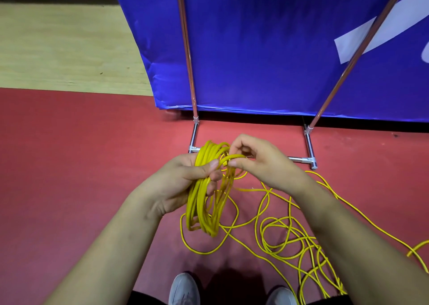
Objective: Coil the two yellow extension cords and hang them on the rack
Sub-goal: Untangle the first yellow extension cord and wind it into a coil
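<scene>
My left hand grips a coil of yellow extension cord made of several loops that hang down in front of me. My right hand pinches a strand of the same cord at the top of the coil, right beside my left thumb. More yellow cord lies in loose tangled loops on the red floor below and to the right. Whether the loose part is one cord or two cannot be told. The metal rack stands just beyond my hands, its two poles rising upward.
A blue banner hangs behind the rack's poles. The rack's chrome base bar lies on the red floor behind my hands. Pale wood flooring starts at the upper left. My two grey shoes show at the bottom edge.
</scene>
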